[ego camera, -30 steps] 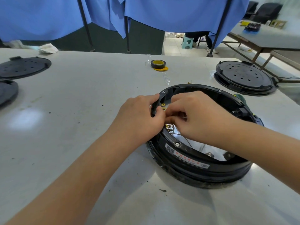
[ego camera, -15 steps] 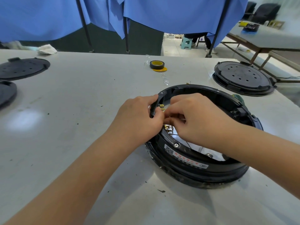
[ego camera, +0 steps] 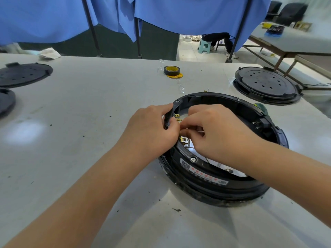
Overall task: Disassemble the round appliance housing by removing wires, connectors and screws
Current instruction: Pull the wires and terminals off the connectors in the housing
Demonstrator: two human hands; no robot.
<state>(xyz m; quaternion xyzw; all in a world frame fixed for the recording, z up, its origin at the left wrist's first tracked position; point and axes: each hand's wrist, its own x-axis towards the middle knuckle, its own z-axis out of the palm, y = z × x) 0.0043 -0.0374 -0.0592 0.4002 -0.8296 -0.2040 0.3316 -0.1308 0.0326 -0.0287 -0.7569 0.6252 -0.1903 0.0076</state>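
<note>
The round black appliance housing (ego camera: 211, 181) lies flat on the white table (ego camera: 80, 140), right of centre, open in the middle. My left hand (ego camera: 152, 133) grips the housing's left rim, thumb over the edge. My right hand (ego camera: 216, 133) reaches inside the ring, its fingers pinched on a thin wire beside the brass connectors (ego camera: 177, 117) on the inner wall. More brass terminals and wires (ego camera: 184, 141) show below the hands. A screw (ego camera: 193, 159) sits in the near rim, others (ego camera: 177, 101) in the far rim.
A roll of black and yellow tape (ego camera: 172, 70) lies behind the housing. Black round lids rest at the far right (ego camera: 266, 85) and far left (ego camera: 23, 74), another at the left edge (ego camera: 6, 102). Blue curtains hang behind the table. Small dark debris dots the tabletop.
Both hands stay at the same spot on the housing's left inner wall; the fingers shift only slightly. The view has drifted a little.
</note>
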